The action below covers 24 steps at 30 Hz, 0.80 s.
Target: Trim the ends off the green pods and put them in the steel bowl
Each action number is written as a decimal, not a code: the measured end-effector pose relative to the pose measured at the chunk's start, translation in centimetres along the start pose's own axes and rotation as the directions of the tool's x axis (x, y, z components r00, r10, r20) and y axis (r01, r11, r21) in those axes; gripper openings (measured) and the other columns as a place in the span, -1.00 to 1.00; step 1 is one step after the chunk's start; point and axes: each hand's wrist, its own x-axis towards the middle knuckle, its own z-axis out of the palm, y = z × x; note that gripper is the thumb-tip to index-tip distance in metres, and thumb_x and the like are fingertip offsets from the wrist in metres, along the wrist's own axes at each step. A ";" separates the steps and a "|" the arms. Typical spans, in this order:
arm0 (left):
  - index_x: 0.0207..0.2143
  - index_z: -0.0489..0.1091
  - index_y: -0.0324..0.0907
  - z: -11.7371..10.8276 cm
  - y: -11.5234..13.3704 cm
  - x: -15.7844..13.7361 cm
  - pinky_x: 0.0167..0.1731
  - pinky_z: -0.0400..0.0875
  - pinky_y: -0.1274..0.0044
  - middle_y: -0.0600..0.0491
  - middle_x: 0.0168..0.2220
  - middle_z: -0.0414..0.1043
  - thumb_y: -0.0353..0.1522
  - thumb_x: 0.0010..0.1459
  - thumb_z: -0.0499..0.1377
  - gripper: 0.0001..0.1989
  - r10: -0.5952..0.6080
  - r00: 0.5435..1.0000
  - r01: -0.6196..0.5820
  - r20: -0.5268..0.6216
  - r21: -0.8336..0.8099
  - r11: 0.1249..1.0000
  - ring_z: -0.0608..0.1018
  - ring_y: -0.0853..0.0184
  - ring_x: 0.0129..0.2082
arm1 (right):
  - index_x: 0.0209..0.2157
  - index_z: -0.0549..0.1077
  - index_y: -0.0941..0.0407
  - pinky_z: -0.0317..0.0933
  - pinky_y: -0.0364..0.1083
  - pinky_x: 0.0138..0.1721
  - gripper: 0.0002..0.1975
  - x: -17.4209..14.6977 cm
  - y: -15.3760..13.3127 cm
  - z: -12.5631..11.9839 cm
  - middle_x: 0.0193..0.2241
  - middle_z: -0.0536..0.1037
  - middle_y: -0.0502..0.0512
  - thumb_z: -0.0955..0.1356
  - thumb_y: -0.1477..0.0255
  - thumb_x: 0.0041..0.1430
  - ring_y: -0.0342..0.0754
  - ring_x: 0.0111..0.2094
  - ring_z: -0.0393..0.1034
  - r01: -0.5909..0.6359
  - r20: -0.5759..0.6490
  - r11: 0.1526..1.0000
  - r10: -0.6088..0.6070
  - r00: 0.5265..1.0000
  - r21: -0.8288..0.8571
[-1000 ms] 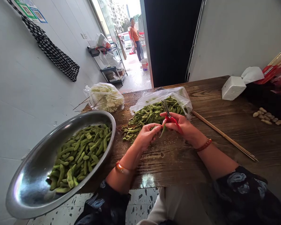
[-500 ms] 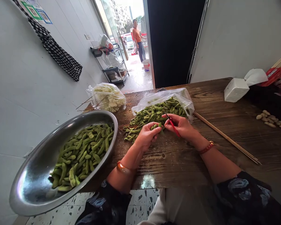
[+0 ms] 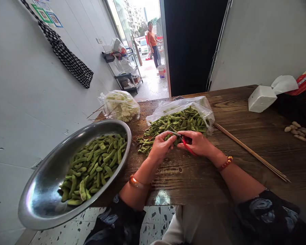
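Observation:
My right hand point(image 3: 195, 142) is closed round red-handled scissors point(image 3: 189, 148), whose blades point left to the fingertips of my left hand point(image 3: 161, 147). Those left fingers are pinched together; the edamame pod they hold is mostly hidden behind them. Just beyond both hands, a heap of edamame pods point(image 3: 178, 119) spills from a clear plastic bag point(image 3: 204, 102) onto the wooden table point(image 3: 168, 183). To the left, a wide metal basin point(image 3: 40, 199) holds many loose pods point(image 3: 91, 166) and tilts over the table's edge.
Behind the basin is a bag of pale cauliflower-like pieces point(image 3: 122, 106). Thin wooden skewers point(image 3: 250, 151) lie right of my right hand. Farther right are a tissue pack point(image 3: 262, 98) and several peanuts point(image 3: 299, 131). A person point(image 3: 153, 42) stands outside the doorway, past a cart point(image 3: 126, 75).
The scissors have swung from upright to pointing left, their blades now at my left fingertips. The pod that showed in my left hand is mostly covered. The view has shifted slightly left.

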 end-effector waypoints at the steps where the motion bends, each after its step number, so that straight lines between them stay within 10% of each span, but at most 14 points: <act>1: -0.30 0.45 -0.25 0.0 0.1 0.0 -0.72 -0.02 0.67 0.20 -0.70 0.24 -0.21 -0.02 0.30 -0.69 0.014 1.000 -0.014 -0.006 0.022 1.000 0.21 0.56 -0.72 | -0.02 0.48 0.15 0.29 -0.09 -0.32 -0.49 0.0 0.0 0.0 -0.30 0.55 0.12 0.43 0.18 0.03 -0.07 -0.38 0.38 0.007 0.003 1.000 -0.007 1.000 -0.003; 24: -0.38 0.45 -0.26 -0.5 0.0 0.5 -0.71 -0.03 0.66 0.21 -0.69 0.25 -0.23 -0.08 0.32 -0.71 -0.014 0.998 0.017 -0.055 0.056 0.998 0.20 0.58 -0.73 | -0.30 0.55 0.14 0.09 -0.15 -0.45 -0.68 0.2 0.2 0.0 -0.57 0.46 0.00 0.36 0.17 0.12 -0.13 -0.53 0.25 -0.025 0.117 0.998 0.032 0.993 -0.058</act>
